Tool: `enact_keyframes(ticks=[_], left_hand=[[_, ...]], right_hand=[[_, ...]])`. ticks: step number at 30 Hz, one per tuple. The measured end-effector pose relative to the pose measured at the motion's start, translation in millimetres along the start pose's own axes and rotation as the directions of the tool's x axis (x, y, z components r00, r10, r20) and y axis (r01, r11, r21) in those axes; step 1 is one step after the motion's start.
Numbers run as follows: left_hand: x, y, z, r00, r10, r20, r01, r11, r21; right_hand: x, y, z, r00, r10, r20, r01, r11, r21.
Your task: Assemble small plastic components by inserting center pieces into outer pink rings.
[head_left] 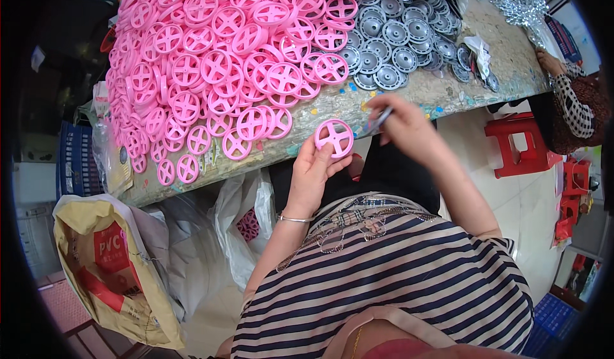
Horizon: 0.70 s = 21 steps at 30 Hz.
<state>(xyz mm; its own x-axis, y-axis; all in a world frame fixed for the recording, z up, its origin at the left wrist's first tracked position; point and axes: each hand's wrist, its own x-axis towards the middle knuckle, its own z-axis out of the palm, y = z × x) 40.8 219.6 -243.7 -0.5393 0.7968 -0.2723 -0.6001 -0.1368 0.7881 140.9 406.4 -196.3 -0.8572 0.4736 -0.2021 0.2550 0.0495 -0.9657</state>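
Note:
My left hand (312,175) is closed on a pink plastic wheel rim (334,137) with four spokes, thumb on its near edge, just off the table's front edge. To its right, my right hand (407,128) pinches a small grey disc (378,121), seen edge-on and blurred by motion. The disc and the rim are apart. Beyond my left hand, a large heap of matching pink rims (217,66) covers the left of the worn table (511,45). A heap of round grey wheel discs (395,32) lies right of the pink ones.
At the lower left stands an open paper sack (115,269), beside a white plastic bag (220,221) holding dark pink pieces. Silver stringy material (511,0) lies at the far right. Another person's patterned sleeve (575,106) is near a red stool (515,144).

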Motion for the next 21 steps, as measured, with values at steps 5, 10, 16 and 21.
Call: enact_keyframes(ticks=[5, 10, 16, 21], left_hand=[[4.7, -0.1, 10.2, 0.998, 0.050, 0.039, -0.050, 0.999, -0.001], [1.2, 0.1, 6.2, 0.998, 0.058, 0.031, -0.058, 0.998, -0.011], [5.4, -2.4, 11.3, 0.987, 0.159, 0.005, -0.158, 0.982, 0.104], [4.4, 2.2, 9.5, 0.983, 0.177, -0.046, -0.172, 0.981, 0.091]], right_hand=[[21.6, 23.1, 38.4, 0.857, -0.515, 0.030, 0.455, 0.727, -0.514], [21.5, 14.4, 39.3, 0.874, -0.486, -0.008, 0.396, 0.722, -0.567], [12.9, 4.8, 51.7, 0.878, -0.478, 0.024, 0.398, 0.701, -0.592], [9.1, 3.7, 52.8, 0.788, -0.612, 0.056, 0.528, 0.628, -0.571]])
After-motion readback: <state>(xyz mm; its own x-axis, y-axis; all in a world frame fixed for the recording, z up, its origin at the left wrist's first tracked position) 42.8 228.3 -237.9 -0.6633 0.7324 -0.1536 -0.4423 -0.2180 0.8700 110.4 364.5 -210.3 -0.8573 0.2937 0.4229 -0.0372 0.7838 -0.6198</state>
